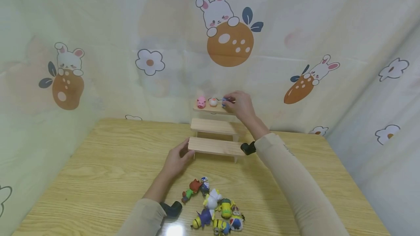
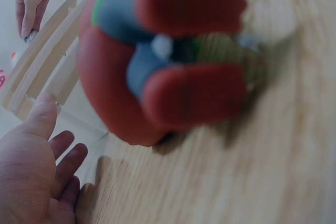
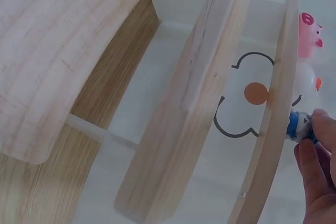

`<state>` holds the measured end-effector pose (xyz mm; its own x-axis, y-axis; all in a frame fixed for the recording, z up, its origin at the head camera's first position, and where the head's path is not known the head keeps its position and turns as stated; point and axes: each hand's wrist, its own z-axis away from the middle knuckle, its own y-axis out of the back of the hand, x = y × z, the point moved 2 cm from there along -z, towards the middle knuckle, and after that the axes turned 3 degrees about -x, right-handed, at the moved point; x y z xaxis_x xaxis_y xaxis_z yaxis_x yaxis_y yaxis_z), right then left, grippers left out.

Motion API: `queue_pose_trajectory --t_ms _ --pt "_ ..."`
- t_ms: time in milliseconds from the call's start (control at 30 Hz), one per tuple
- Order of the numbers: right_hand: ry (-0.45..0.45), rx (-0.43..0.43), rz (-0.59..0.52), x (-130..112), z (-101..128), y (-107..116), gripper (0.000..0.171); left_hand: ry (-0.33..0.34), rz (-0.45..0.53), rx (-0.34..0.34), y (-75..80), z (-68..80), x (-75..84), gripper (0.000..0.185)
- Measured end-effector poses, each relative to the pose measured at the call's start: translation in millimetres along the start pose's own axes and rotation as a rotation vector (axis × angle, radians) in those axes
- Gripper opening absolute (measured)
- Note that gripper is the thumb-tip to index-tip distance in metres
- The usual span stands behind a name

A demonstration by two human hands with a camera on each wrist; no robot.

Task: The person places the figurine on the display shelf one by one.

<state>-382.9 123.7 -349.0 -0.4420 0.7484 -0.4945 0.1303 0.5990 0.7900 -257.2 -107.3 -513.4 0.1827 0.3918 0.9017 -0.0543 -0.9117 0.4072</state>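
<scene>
My right hand point(image 1: 242, 105) pinches a small blue and white figurine point(image 3: 302, 125) at the top step of a three-tier wooden stand point(image 1: 214, 126). On that same step, a white duck-like toy point(image 1: 213, 102) and a pink pig toy point(image 1: 201, 102) stand in a row to the left of it. My left hand point(image 1: 177, 158) touches the left end of the lowest step, its thumb at the front edge. In the left wrist view its fingers point(image 2: 68, 166) are loosely spread. A red, green and blue figurine point(image 2: 121, 61) looms large and blurred there.
Several figurines lie in a cluster in front of the stand, including a white one point(image 1: 212, 200), a yellow and green one point(image 1: 226, 208) and a purple and yellow one point(image 1: 202, 218). The wooden table point(image 1: 124, 163) meets a rabbit-print curtain point(image 1: 177, 28) behind the stand.
</scene>
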Motion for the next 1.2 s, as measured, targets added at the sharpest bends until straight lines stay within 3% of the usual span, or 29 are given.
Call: queue_pose_trajectory --t_ms 1200 --pt "0.010 0.007 -0.008 -4.9 3.2 3.4 0.029 0.022 -0.001 -0.003 0.3 -2.0 -0.3 0.064"
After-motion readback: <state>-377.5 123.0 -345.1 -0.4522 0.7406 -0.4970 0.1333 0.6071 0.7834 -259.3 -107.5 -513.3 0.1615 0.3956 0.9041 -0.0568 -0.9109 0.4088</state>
